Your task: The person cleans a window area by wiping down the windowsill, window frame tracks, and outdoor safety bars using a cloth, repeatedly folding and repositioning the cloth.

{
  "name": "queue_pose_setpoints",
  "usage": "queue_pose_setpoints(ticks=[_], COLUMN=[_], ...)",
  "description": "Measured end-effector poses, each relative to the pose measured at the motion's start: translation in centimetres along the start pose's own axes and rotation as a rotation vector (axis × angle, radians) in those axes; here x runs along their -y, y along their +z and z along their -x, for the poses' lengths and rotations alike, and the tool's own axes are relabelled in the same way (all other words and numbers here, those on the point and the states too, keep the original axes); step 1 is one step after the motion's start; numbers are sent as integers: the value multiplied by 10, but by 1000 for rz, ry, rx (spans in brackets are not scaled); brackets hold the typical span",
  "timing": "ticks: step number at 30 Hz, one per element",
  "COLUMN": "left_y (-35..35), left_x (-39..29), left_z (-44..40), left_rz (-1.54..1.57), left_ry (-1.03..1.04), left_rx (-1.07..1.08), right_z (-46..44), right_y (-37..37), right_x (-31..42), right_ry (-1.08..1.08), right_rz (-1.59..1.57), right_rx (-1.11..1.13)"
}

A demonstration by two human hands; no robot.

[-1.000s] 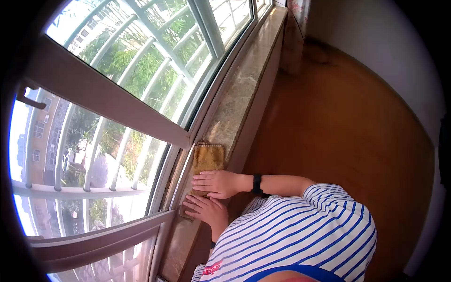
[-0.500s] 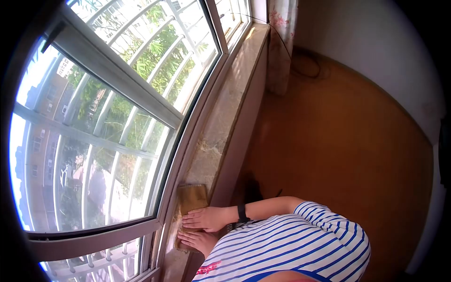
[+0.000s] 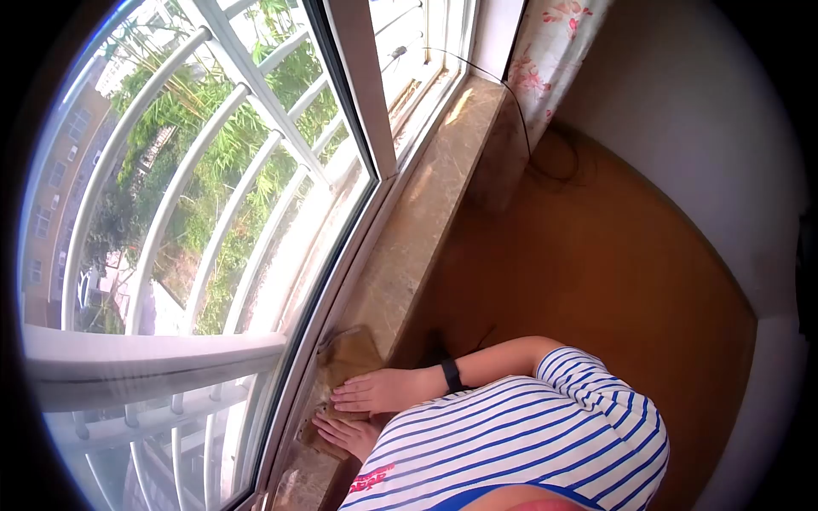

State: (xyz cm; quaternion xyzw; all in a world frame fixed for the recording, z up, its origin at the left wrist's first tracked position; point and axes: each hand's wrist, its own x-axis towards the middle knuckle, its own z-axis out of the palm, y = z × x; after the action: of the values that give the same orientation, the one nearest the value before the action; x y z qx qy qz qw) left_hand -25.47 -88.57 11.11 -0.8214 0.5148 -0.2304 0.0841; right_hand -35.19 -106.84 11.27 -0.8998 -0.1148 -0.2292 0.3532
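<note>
two hands down on one cloth [image 3: 348, 356]. the right hand [image 3: 371, 392], dark band [image 3: 451, 375] at its wrist, lay flat across the cloth, fingers nearly together and pointing at the window frame [image 3: 362, 234]. the left hand [image 3: 351, 434] lay just beside it, palm down, fingers a little spread; neither was clamped on anything. whether any fingertip curled under an edge, could not tell. the cloth rested on the stone sill [image 3: 409, 247], close in by the frame, brownish yellow, its far end bare of fingers and somewhat rumpled. by its look i judged it light and soft, limp enough to fold or bunch, nothing fragile; damp or dry, could not tell. broad pressure from flat palms seemed the surest hold, with the uncovered far end the easiest place to pinch and lift. its long axis appeared to run along the sill, roughly beside the frame, one end away from the body past the right hand, the other near the left hand, partly hidden.
</note>
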Motion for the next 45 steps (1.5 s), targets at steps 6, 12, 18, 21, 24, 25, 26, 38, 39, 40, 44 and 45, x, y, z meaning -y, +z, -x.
queue_pose_setpoints(ticks=[6, 12, 18, 21, 24, 25, 26, 38, 39, 40, 44, 45], left_y=[-17, -37, -44, -52, -52, -55, -53, -72, -76, -84, -100, -94], left_x=[-100, -239, -379, -439, -488, -499, -508, -427, -415, -405, -367, -359], left_z=[-96, -196, -303, -355, -396, -405, -411, -365, -361, -359, -382, -387], left_rz=[255, 235, 169, 188, 238, 247, 263, 711, 798, 885, 720, 632], left_ry=[157, 80, 66, 71, 80, 83, 84, 134, 62, -9, -135, -180], left_rx=[59, 127, -41, -100, -176, -179, -190, -240, -178, -116, -287, -322], right_z=[72, 144, 217, 250, 277, 286, 293, 270, 256, 241, 164, 145], right_y=[-106, -234, -363, -425, -471, -478, -481, -400, -406, -414, -429, -421], right_x=[-50, -131, -213, -252, -276, -282, -285, -230, -223, -219, -213, -221], right_ry=[116, 77, 146, 175, 285, 342, 364, 360, 341, 308, 344, 288], right_rz=[226, 419, 350, 391, 476, 531, 519, 465, 457, 437, 282, 305], right_rx=[-83, -82, -75, -31, -39, -60, -85, -425, -421, -368, -257, -254])
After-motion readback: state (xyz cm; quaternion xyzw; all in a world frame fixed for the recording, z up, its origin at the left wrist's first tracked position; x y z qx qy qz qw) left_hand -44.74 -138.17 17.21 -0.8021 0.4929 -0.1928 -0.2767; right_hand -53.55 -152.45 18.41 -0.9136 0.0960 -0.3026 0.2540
